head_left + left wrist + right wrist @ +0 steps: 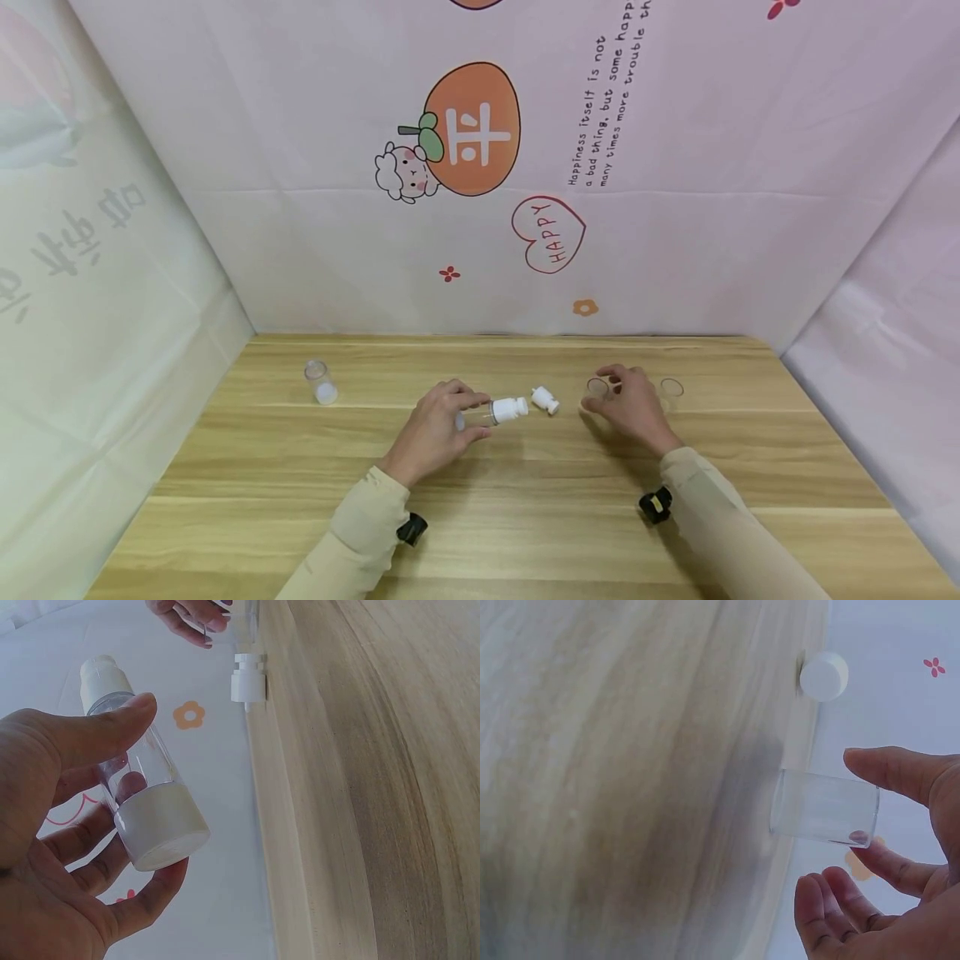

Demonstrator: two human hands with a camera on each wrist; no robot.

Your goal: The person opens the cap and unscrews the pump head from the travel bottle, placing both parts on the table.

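Note:
My left hand [438,425] holds a clear bottle [154,761] between thumb and fingers. The bottle has a white pump top [103,681] and a white base [161,825]; in the head view it lies tilted, pump toward the right. A separate white pump head [545,401] rests on the table just beyond the bottle's tip. Over on the right, my right hand [630,408] has its thumb and index finger on either side of a clear cylindrical cap [825,808]. The index fingertip shows through the cap's wall. Its other fingers are bent beside it.
Another clear cap [672,387] stands to the right of my right hand, partly behind the wrist. At the far left stands a clear bottle with a white bottom part [321,383]. A printed cloth wall [337,267] rises behind the wooden table [525,517].

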